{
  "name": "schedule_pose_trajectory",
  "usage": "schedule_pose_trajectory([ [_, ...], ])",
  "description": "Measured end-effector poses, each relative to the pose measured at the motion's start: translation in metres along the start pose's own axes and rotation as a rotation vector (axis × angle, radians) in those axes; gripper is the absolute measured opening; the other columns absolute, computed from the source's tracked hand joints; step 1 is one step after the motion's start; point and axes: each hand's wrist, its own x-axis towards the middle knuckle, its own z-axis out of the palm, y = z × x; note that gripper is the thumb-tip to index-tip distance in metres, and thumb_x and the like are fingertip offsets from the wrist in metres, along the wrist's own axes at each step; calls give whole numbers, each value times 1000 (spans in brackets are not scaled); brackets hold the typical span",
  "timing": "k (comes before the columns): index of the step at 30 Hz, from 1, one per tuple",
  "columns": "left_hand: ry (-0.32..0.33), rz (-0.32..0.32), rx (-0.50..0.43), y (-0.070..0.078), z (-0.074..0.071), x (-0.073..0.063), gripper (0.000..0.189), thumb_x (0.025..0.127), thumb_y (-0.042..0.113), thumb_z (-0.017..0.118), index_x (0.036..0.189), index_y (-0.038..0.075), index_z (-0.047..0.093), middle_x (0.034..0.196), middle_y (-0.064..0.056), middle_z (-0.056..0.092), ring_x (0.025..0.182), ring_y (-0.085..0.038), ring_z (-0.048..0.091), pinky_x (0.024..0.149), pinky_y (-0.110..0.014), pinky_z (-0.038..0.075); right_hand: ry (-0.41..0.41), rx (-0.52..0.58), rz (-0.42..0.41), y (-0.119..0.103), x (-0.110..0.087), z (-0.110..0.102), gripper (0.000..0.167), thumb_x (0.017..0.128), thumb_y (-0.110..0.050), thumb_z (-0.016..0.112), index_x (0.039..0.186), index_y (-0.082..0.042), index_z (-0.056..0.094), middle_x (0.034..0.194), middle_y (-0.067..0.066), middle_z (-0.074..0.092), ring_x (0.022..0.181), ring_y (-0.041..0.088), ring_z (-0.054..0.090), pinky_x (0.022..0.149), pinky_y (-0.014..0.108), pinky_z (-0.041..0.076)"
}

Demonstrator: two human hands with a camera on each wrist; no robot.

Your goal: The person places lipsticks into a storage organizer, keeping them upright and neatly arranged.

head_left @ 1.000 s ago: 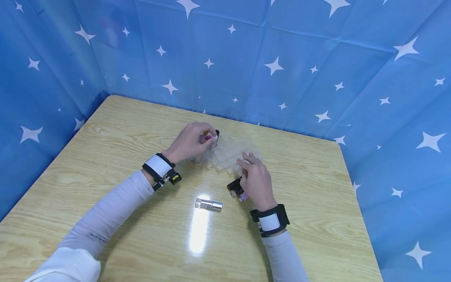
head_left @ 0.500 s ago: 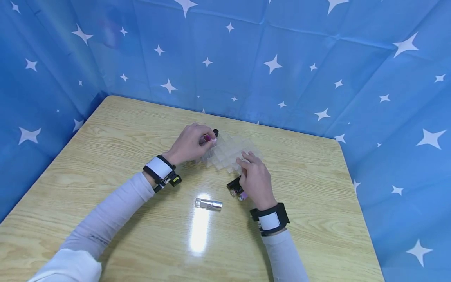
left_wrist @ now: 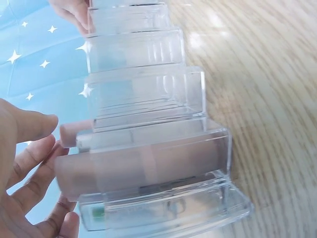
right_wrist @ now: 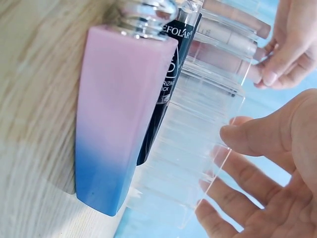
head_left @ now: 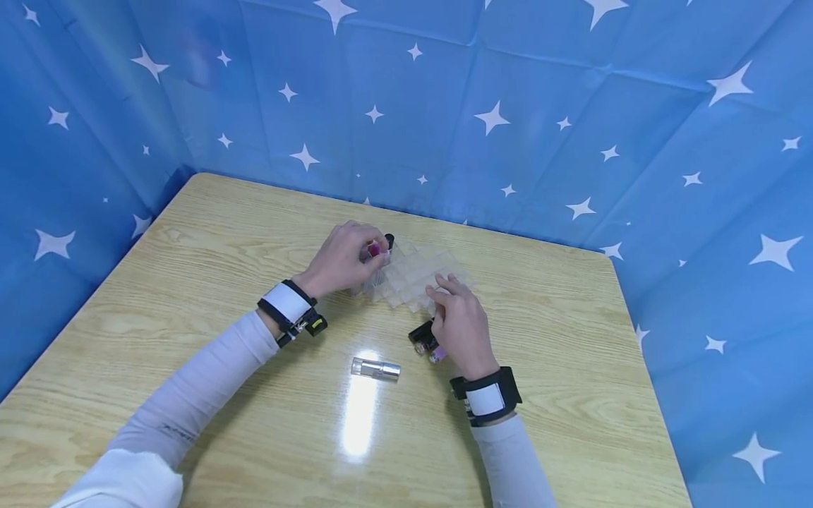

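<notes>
A clear stepped lipstick organizer (head_left: pixel 413 275) stands toward the back of the table. At its left end my left hand (head_left: pixel 349 257) pinches the top of a pale pink lipstick tube (right_wrist: pixel 247 69) between thumb and finger. Other tubes fill slots beside it, among them a brownish tube (left_wrist: pixel 138 166) and one with a black cap (head_left: pixel 389 240). My right hand (head_left: pixel 462 328) touches the organizer's right part with loosely bent fingers. Below that hand lie a pink-and-blue lipstick tube (right_wrist: pixel 119 114) and a black lettered tube (right_wrist: pixel 171 74), partly hidden by it in the head view.
A silver tube with a clear end (head_left: pixel 376 369) lies on the wooden table (head_left: pixel 254 423) in front of the organizer, beside a bright light reflection. A blue curtain with white stars (head_left: pixel 444 106) hangs behind the table and along its sides.
The tip in my left fingers has sunk slightly toward the organizer, and more of a magenta top shows beside it. My right hand has stayed in place.
</notes>
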Motion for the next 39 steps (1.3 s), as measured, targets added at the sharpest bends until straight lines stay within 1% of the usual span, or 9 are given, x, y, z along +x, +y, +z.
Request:
schedule_pose_trajectory([
  [5, 38, 27, -27, 4, -7, -2, 11, 98, 17, 77, 104, 7, 79, 75, -4, 68, 73, -24, 56, 90, -46, 46, 0, -1, -5, -1, 1, 1, 37, 94, 11, 66, 126, -3, 77, 147, 17, 66, 143, 39, 57, 108, 54, 55],
  [11, 88, 87, -57, 16, -14, -12, 7, 97, 13, 77, 101, 8, 79, 94, -5, 78, 89, -31, 64, 89, -45, 46, -7, 4, -10, -1, 1, 1, 36, 95, 10, 65, 127, -3, 77, 148, 17, 65, 143, 39, 57, 106, 54, 57],
  [17, 124, 186, -19, 32, -21, -30, 5, 98, 17, 76, 97, 12, 77, 100, -2, 79, 98, -27, 66, 90, -44, 48, -5, 17, 0, -3, 2, 0, 37, 95, 11, 64, 128, -2, 76, 150, 17, 63, 145, 39, 55, 95, 51, 63],
  [21, 122, 194, -13, 39, -22, -45, 4, 97, 16, 77, 98, 13, 77, 103, -3, 80, 99, -25, 65, 86, -42, 48, -11, 23, 2, -4, 2, 1, 37, 95, 11, 64, 128, -2, 75, 150, 18, 63, 145, 40, 55, 96, 51, 63],
  [24, 105, 174, -11, 42, -23, -56, 5, 97, 16, 78, 100, 13, 77, 105, -2, 80, 99, -23, 65, 85, -42, 48, -15, 22, 1, -4, 2, 1, 38, 95, 11, 64, 128, -2, 75, 149, 18, 63, 145, 40, 55, 88, 48, 65],
  [28, 32, 129, -6, 46, -22, -69, 7, 99, 20, 77, 102, 13, 77, 108, -1, 79, 104, -22, 68, 90, -43, 52, -19, 18, 4, -5, 1, 0, 38, 94, 12, 64, 127, -2, 76, 149, 18, 64, 145, 40, 55, 80, 45, 64],
  [32, -102, 82, 13, 49, -22, -78, 13, 101, 24, 75, 108, 13, 78, 112, 0, 78, 110, -22, 71, 96, -44, 58, -19, 22, 3, -6, 1, -2, 36, 95, 11, 64, 127, -1, 76, 149, 18, 64, 145, 40, 55, 86, 46, 64],
  [36, -277, 20, 23, 53, -24, -84, 19, 103, 27, 74, 115, 13, 77, 117, 0, 76, 103, -19, 72, 87, -38, 60, -31, 27, -12, -5, 1, -4, 35, 96, 9, 63, 127, 0, 76, 150, 20, 63, 145, 42, 54, 67, 40, 58],
  [39, -386, -29, 6, 53, -28, -86, 22, 103, 25, 73, 120, 11, 75, 119, -3, 76, 93, -17, 69, 78, -35, 58, -42, 42, -38, -5, 1, -6, 32, 98, 6, 65, 128, 2, 75, 151, 22, 61, 147, 44, 51, 75, 43, 62],
])
